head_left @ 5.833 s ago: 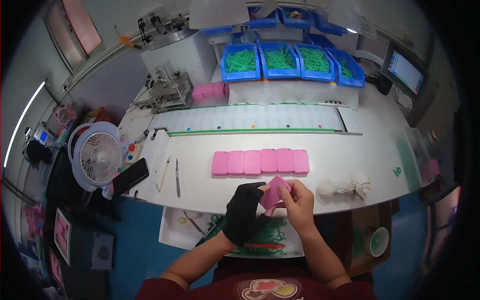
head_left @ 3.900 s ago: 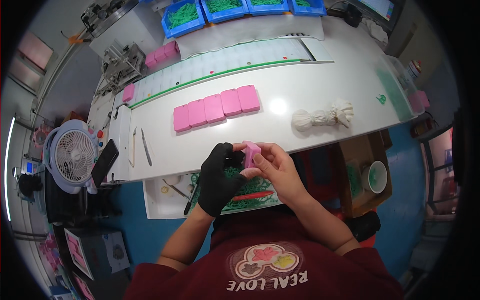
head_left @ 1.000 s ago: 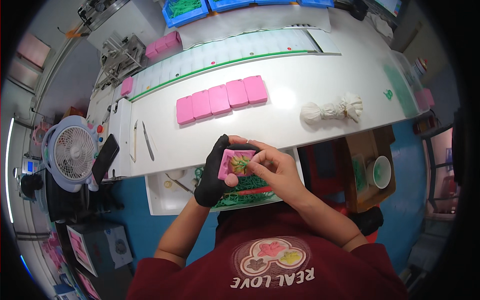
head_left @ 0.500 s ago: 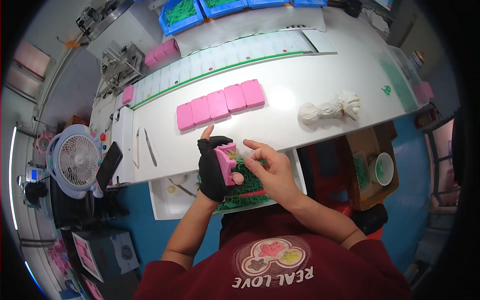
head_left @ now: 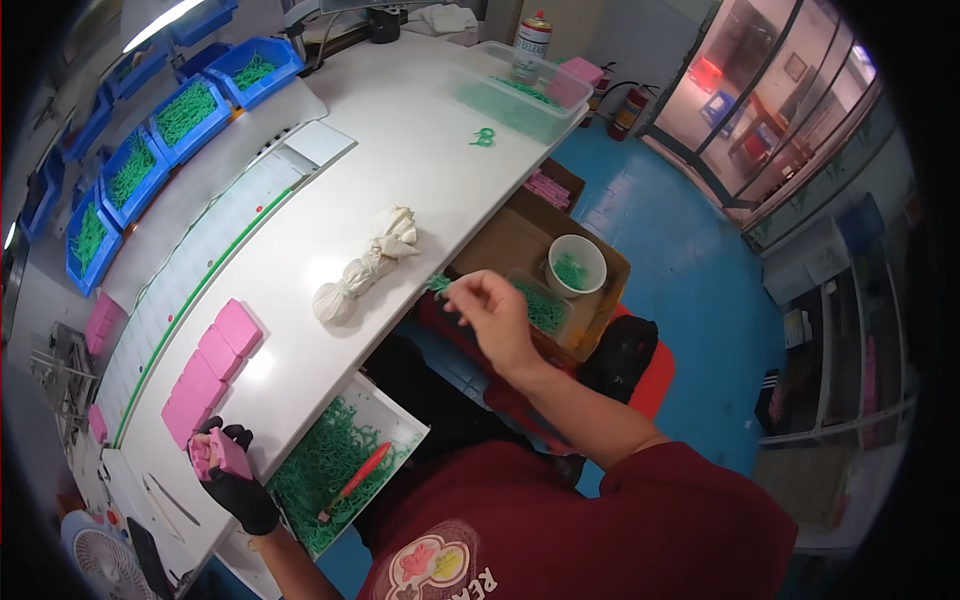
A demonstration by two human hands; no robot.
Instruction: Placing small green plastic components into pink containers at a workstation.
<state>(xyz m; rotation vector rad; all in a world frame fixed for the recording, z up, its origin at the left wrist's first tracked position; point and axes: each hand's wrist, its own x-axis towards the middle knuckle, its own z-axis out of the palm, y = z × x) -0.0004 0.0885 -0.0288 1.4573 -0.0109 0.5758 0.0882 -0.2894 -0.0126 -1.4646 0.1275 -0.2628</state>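
My left hand (head_left: 240, 490), in a black fingerless glove, is closed around a pink rubber mould (head_left: 232, 456) at the table's near edge. Beside it on the white table lies a row of several similar pink blocks (head_left: 205, 365). My right hand (head_left: 492, 318) is bare and hovers past the table edge, its thumb and fingers pinching a small green piece (head_left: 437, 285) whose exact shape is too small to tell. To the right of that hand, a cardboard box (head_left: 606, 325) holds a white bowl (head_left: 577, 238) and a clear tub, both with green pieces in them.
An open drawer (head_left: 408, 428) full of green pieces holds a red-handled tool (head_left: 362, 470). On the table lie a tied white cloth bundle (head_left: 362, 275), tweezers (head_left: 172, 500) and a green piece (head_left: 483, 137). Blue bins (head_left: 187, 118) stand at the back left; a clear container (head_left: 520, 110) stands far right.
My view has turned to the right. My right hand has left the pink mould and moved right, now with a green piece in its fingers. The left hand still holds the mould.
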